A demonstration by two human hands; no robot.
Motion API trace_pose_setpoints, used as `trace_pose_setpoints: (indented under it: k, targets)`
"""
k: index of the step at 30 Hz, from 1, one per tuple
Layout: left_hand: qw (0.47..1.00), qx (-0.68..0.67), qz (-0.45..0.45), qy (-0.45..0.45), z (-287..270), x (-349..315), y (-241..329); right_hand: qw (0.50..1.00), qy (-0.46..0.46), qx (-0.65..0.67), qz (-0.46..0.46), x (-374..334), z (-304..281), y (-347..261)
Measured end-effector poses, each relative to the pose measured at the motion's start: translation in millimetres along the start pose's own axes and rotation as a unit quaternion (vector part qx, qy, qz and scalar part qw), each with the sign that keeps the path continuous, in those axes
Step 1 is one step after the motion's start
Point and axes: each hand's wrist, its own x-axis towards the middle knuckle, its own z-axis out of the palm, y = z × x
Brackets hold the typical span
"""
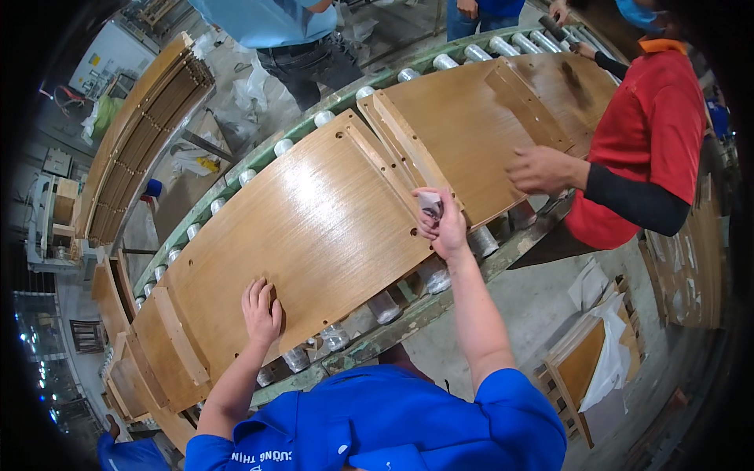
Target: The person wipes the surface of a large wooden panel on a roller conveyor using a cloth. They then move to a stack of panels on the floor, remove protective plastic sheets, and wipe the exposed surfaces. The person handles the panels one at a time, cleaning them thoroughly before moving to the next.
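Observation:
A brown wooden panel (275,235) lies in front of me on a roller conveyor, with wooden cleats across its ends. My left hand (262,312) rests on the panel near its front edge, fingers stretched out and holding nothing. Over the panel's right end, beside the cleat (382,166), my right hand (446,225) is closed round a small folded grey sheet (430,204). The sheet's material is hard to make out. Just to the right, a second wooden panel (448,98) with cleats lies on the same conveyor.
Green conveyor rails (369,345) carry plastic-wrapped rollers (383,308). A co-worker in red (652,133) stands at the right, one hand over the second panel. Another person in light blue (271,27) stands beyond the conveyor. Stacked panels (149,133) stand far left; a pallet (585,377) sits right.

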Motion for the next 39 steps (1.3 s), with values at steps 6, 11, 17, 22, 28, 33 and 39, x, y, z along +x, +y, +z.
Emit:
trace_pose_setpoints:
  k: [6,11,17,22,28,33,39]
  targets:
    - [1.0,0.008,0.004,0.001,2,4,-1,1.0,-0.003,0.008,-0.008,-2,-13,2]
    - [1.0,0.017,0.011,0.001,4,6,2,0.985,0.055,-0.102,-0.127,-2,-14,13]
    - [1.0,0.016,0.005,-0.001,4,4,1,0.981,0.12,0.002,-0.15,9,-4,16]
    - [1.0,0.009,0.007,0.008,3,4,-1,0.956,0.205,0.106,-0.179,31,-17,4]
    - [1.0,0.012,0.003,0.012,5,4,-4,0.942,0.176,0.19,-0.213,30,-54,-42]
    - [1.0,0.01,0.004,0.009,7,2,-6,0.99,-0.013,0.108,-0.085,65,-19,-36]
    - [0.999,0.032,-0.016,0.002,0,-6,-10,0.983,0.081,-0.143,-0.076,171,20,1]
